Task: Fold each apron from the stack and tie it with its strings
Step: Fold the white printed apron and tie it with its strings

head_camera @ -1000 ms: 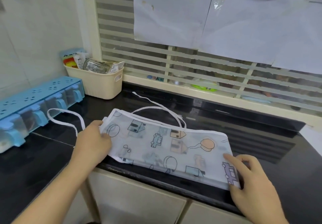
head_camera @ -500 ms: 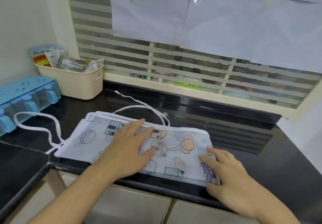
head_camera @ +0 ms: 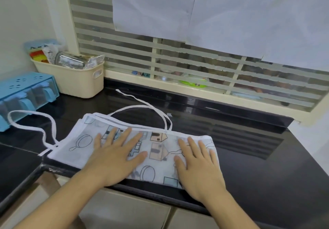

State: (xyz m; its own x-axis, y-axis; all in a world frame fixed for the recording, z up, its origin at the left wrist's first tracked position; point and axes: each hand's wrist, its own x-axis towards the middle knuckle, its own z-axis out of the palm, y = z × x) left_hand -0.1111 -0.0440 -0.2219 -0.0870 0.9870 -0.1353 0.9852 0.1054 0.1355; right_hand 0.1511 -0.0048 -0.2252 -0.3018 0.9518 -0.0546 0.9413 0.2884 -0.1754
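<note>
I can't make out how many layers the folded apron has, and my palms cover its middle and right end. Behind the striped window things blur together. My left hand lies flat on the apron's centre, fingers spread and straight, gripping nothing. My right hand presses flat on its right end the same way. The apron lies on the black counter at its front edge, strings trailing left and back.
</note>
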